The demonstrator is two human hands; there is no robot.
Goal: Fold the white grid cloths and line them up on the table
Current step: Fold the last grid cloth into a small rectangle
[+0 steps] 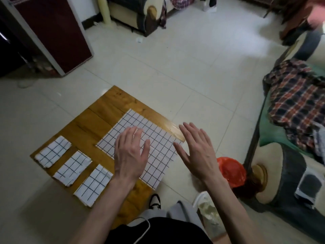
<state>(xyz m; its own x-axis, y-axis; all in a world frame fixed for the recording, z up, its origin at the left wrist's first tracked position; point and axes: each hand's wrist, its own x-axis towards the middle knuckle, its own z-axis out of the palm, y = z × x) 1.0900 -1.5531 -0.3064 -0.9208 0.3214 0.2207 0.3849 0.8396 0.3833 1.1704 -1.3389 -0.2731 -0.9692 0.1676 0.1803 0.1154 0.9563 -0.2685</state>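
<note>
Head view, landmark: low wooden table (pixel 91 124) on pale tiled floor.
Left hand (pixel 130 154): palm down, fingers straight and close together, lying flat on the unfolded grid cloth (pixel 154 138) near its middle; forearm comes up from the lower edge of the view, crossing the table's near edge. Grasping nothing, hand flat and released.
Right hand (pixel 195 150): palm down, fingers spread and extended, at the cloth's right edge by the table's right corner; whether it touches the cloth or hovers just over it cannot be told. Nothing held, fingers loose.
Unfolded grid cloth: spread flat on the table's right half, its right and near edges hanging slightly past the table edge.
Folded cloths: three small folded grid cloths in a diagonal row along the table's left edge – far one (pixel 52 151), middle one (pixel 72 168), near one (pixel 93 184) – close beside each other, not overlapping, apart from the spread cloth.
Off the table, right: orange plastic bag (pixel 232 170) on the floor; beyond it a sofa with a plaid blanket (pixel 295 101).
</note>
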